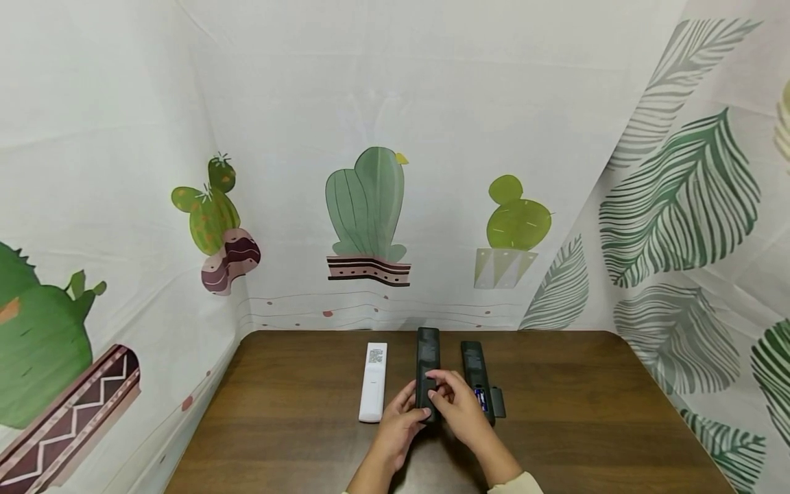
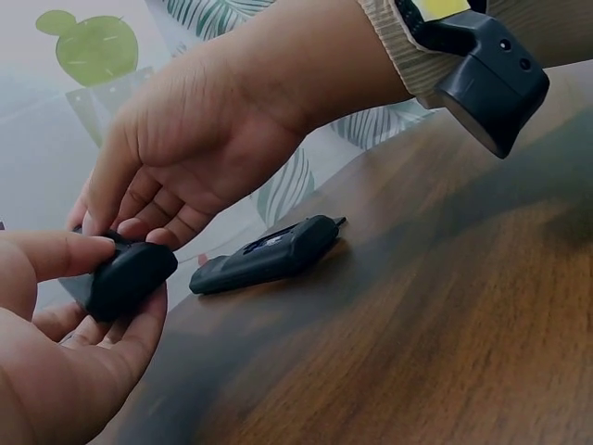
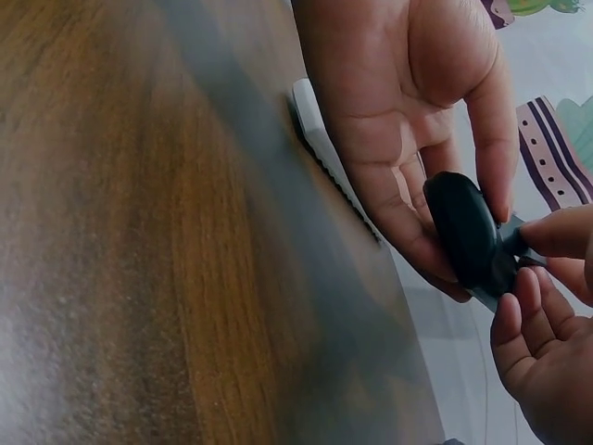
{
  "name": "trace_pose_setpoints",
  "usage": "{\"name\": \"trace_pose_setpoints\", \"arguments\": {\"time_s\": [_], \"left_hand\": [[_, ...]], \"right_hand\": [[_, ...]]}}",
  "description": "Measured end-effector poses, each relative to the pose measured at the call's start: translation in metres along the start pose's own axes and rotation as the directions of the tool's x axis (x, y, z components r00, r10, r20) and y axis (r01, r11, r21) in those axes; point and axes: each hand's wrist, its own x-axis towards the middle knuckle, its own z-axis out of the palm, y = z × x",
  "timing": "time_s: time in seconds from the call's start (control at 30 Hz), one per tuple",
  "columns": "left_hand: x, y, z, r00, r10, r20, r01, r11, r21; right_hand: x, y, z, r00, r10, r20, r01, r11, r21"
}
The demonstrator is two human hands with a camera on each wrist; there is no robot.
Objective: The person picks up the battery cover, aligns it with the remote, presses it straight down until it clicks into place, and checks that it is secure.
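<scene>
A black remote control (image 1: 428, 351), its back turned up, is held above the table by my left hand (image 1: 397, 427), thumb on one side and fingers on the other. My right hand (image 1: 464, 412) reaches over its back, and in the right wrist view thumb and forefinger pinch a dark piece (image 3: 512, 243), apparently the battery cover, at the remote. To the right lies a second black remote (image 1: 473, 360) with its compartment uncovered and blue batteries (image 1: 480, 398) inside. A loose black cover (image 1: 498, 403) is beside it.
On the left, a white remote control (image 1: 373, 381) lies on the brown wooden table (image 1: 278, 412). A printed cloth (image 1: 444, 123) with cactus and leaf patterns hangs behind the table and along its sides.
</scene>
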Motion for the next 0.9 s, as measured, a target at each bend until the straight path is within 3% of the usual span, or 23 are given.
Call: {"name": "trace_pose_setpoints", "arguments": {"time_s": [0.47, 0.9], "left_hand": [[0.0002, -0.0006, 0.0002, 1.000, 0.001, 0.005, -0.001, 1.000, -0.001], [0.0001, 0.0001, 0.0000, 1.000, 0.000, 0.009, 0.000, 1.000, -0.005]], "right_hand": [[0.0021, 0.0056, 0.0002, 1.000, 0.017, -0.008, -0.017, 0.995, -0.102], [0.0009, 0.0059, 0.0004, 1.000, 0.015, -0.009, -0.016, 0.997, -0.076]]}}
